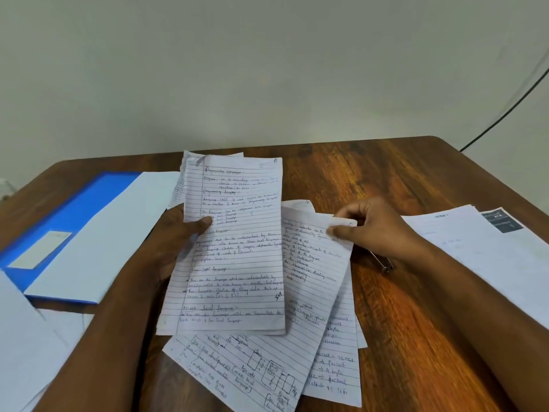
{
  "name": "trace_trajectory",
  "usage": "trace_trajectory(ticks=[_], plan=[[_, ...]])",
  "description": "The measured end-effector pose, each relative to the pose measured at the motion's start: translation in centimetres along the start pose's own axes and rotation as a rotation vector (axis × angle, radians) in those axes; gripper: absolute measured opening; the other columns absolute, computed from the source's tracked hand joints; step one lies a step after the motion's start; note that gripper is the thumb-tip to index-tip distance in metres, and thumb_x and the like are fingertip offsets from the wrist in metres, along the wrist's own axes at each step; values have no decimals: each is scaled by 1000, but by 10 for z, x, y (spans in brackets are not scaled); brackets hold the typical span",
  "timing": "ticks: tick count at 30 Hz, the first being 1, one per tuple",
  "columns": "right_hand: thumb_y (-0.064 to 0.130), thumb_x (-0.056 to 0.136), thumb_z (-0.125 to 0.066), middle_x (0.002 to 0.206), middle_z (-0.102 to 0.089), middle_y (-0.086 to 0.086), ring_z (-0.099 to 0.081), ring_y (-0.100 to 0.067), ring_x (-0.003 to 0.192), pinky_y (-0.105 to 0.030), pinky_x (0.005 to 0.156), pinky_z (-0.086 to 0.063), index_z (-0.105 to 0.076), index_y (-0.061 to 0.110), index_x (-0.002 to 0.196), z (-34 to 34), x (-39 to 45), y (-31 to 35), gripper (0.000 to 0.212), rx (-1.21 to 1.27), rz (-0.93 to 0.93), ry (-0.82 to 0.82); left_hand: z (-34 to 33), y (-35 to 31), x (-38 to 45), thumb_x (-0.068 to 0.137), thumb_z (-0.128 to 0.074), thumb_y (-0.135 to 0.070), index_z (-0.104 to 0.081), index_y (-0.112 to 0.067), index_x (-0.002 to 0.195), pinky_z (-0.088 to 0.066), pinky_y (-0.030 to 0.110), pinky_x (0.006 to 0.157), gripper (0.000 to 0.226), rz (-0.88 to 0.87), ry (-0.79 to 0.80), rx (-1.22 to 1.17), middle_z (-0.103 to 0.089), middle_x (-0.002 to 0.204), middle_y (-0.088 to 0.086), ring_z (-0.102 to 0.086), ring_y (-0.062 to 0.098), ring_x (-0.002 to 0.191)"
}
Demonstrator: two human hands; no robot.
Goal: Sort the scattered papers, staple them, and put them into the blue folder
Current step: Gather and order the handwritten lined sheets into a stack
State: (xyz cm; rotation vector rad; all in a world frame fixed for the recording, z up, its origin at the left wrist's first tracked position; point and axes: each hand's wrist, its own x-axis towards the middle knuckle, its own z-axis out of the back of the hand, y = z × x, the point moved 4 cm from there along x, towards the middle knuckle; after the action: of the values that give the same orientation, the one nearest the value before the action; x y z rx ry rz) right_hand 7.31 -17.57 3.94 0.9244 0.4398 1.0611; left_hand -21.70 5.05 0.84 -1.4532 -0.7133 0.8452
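Observation:
My left hand (175, 242) holds a small stack of lined handwritten pages (237, 248) upright over the table, thumb on the front sheet. My right hand (368, 224) pinches the top corner of another lined page (315, 263) that lies tilted on the table. More handwritten sheets (246, 370) lie fanned below and to the right of it. The blue folder (59, 221) lies at the left with a white sheet (113, 230) across it. A metal stapler (383, 261) shows partly from under my right wrist.
Printed white papers (481, 263) lie at the right of the wooden table (416, 337). More white sheets (26, 346) cover the near left corner. A black cable (511, 108) runs down the wall at the back right.

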Motion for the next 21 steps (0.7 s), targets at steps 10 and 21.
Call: trace_trajectory(ticks=[10, 21], plan=[[13, 96, -71, 102, -80, -9, -77, -27, 96, -38, 78, -62, -70, 6, 105, 11, 2, 2, 11, 589, -83, -264, -18, -3, -5, 100, -60, -3, -60, -9, 141, -59, 44, 102, 41, -52, 117, -76, -73, 133, 8, -70, 28, 123], [19, 95, -70, 106, -80, -7, -78, -24, 98, -41, 84, -63, -72, 10, 109, 12, -4, 11, 17, 771, -103, -379, -54, -2, -15, 100, -57, 7, -62, -6, 138, -60, 33, 98, 40, -31, 250, -117, -73, 132, 12, -70, 26, 123]])
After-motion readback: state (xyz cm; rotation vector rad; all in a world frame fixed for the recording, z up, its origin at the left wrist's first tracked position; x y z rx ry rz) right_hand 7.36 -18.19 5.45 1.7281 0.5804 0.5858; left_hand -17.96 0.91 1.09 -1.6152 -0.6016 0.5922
